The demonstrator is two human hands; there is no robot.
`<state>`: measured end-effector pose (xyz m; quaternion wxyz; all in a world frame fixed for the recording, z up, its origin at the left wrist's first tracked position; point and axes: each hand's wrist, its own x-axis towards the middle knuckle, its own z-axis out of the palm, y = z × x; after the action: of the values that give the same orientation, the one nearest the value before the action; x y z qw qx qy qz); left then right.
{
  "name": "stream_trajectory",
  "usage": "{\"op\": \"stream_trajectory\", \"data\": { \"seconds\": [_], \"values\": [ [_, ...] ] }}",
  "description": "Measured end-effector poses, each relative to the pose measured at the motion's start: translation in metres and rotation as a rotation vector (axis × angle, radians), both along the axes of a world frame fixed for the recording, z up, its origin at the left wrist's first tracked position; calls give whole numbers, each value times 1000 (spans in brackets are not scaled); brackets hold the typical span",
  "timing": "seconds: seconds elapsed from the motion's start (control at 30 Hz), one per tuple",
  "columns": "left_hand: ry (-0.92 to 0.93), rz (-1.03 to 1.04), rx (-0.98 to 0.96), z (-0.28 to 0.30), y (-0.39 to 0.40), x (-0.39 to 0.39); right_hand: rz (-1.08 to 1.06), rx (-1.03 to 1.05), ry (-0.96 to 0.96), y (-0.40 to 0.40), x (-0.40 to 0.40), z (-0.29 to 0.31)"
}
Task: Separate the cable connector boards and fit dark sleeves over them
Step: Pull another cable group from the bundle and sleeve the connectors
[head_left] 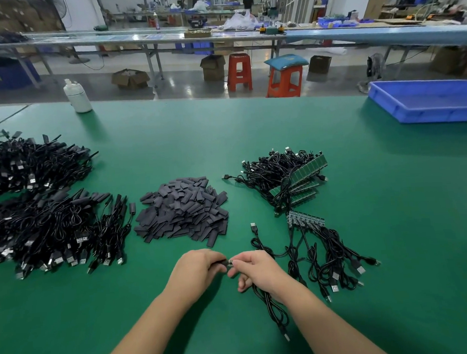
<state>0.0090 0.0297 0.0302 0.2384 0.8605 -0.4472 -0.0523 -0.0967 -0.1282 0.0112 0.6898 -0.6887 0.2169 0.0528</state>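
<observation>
Green bench mat (251, 126): left hand (197, 269) pinching limp dark sleeve (221, 263), right hand (257, 269) pinching light, likely brittle connector board (230, 263); best held by edges.

A factory assembly hall: a green-matted desk (251, 126) heaped with cables (38, 221), long workbenches (136, 37) behind, plastic stools (239, 72), cardboard boxes (130, 78), blue bins (427, 100).

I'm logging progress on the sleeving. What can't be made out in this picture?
- Head view: the piece pinched between left hand and right hand is hidden by fingers; sleeve on or off is unclear.
- Finished cable pile: cut by the left edge.
- Blue tray: contents hidden by its wall.
</observation>
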Motion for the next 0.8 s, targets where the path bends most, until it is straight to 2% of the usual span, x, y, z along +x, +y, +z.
{"op": "stream_trajectory", "data": {
  "seconds": [0.27, 0.4, 0.53, 0.8],
  "values": [
    [27, -33, -99, 0, 0, -6, 24, -35, 18, -1, -1, 2],
    [42, -48, -79, 1, -1, -9, 47, -40, 22, 0, 0, 1],
    [25, -67, -9, 2, -6, -10, 77, -71, 30, 2, 1, 3],
    [-123, -95, 306, 1, -14, -9, 91, -65, 0, 2, 0, -1]
  ]
}}
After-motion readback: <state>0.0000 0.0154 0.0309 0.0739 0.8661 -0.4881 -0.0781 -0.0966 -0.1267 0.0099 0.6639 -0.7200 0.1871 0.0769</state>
